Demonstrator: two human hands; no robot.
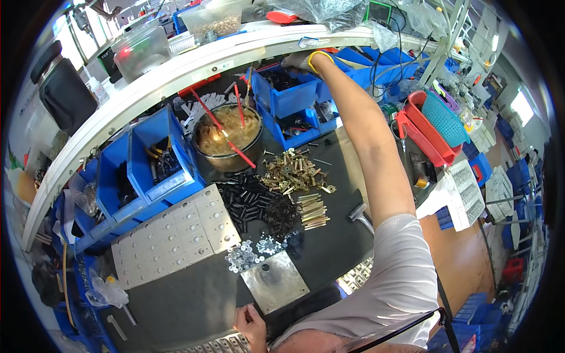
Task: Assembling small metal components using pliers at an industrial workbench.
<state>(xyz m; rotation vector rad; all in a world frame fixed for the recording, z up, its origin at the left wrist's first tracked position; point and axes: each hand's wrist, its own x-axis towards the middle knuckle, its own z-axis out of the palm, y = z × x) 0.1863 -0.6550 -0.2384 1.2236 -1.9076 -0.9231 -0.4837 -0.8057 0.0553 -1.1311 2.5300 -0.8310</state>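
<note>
My left hand (251, 325) rests at the near edge of the dark work mat, fingers curled closed; whatever it may hold is hidden. Just beyond it lies a square metal plate (274, 283) with a small black part on top. My right arm stretches far forward, and my right hand (299, 61), in a grey glove with a yellow cuff, is at the blue bins (294, 100) under the shelf; its fingers cannot be made out. Between the hands lie piles of black cylindrical parts (238, 197), brass-coloured hardware (294, 172), gold-coloured pins (313, 212) and small clear rings (241, 257).
A metal plate with rows of holes (176, 238) lies at left, beside large blue bins (159, 159). Behind stands a round pot (226, 159) of brownish contents with red sticks. A white shelf beam (200, 73) arches across. Red and teal baskets (421, 129) stand at right.
</note>
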